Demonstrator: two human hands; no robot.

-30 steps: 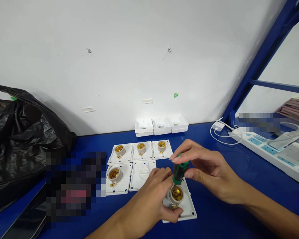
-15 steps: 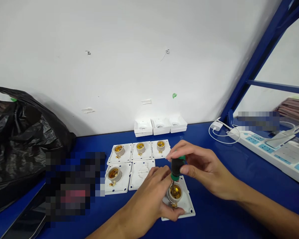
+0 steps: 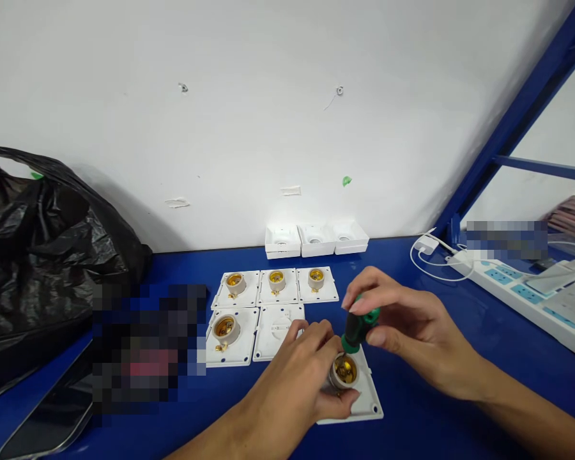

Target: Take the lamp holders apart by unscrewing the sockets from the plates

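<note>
— Holding what in the right hand [image 3: 405, 319]?
— Pinching a green-and-black screwdriver [image 3: 357, 329] by the handle, tilted over the lamp socket [image 3: 345, 370]. Can't make out the tip, tbh.
— And with the left hand [image 3: 304, 370]?
— Gripping the lamp socket, thumb in front, on its white plate [image 3: 368, 399] down on the blue table [image 3: 412, 425]. Hiding the plate's left side and a corner of the neighboring plate [image 3: 268, 348].
— Cut off anywhere?
— Yep: black bag [image 3: 52, 255] at left, power strip [image 3: 482, 267] at right.
</note>
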